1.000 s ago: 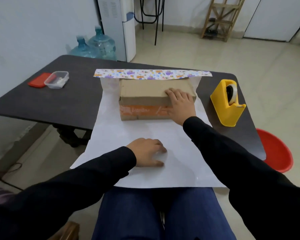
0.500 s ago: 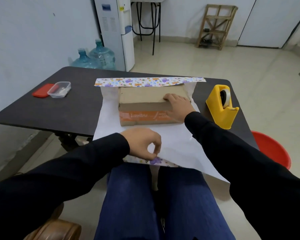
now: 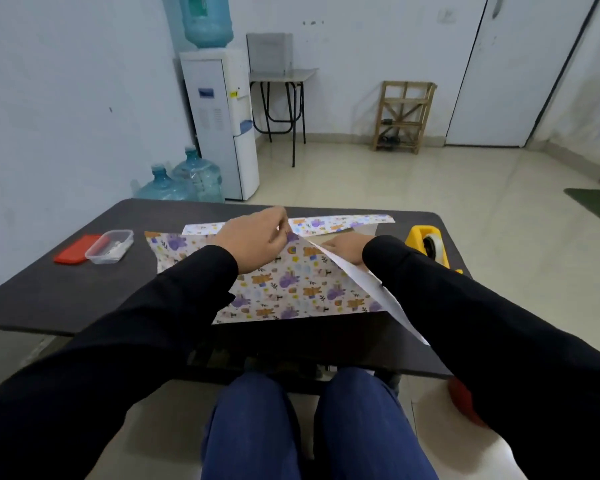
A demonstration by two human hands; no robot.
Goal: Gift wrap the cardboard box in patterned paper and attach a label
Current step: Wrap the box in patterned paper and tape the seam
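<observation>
The patterned paper is showing a smooth, matt printed face and a plain white underside along its upturned right edge, and it is lying on a desk whose dark top is looking smooth and matt. The yellow tape dispenser is looking like glossy hard plastic. The small container is showing clear plastic beside a matt red plastic lid, and the sleeves are reading as black cloth.

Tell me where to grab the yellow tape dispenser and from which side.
Probably best: take the tape dispenser across its yellow body's flat side walls, coming from above with the right hand, which lies nearest. It stands upright near the table's right edge; the sleeve hides its near end.
</observation>
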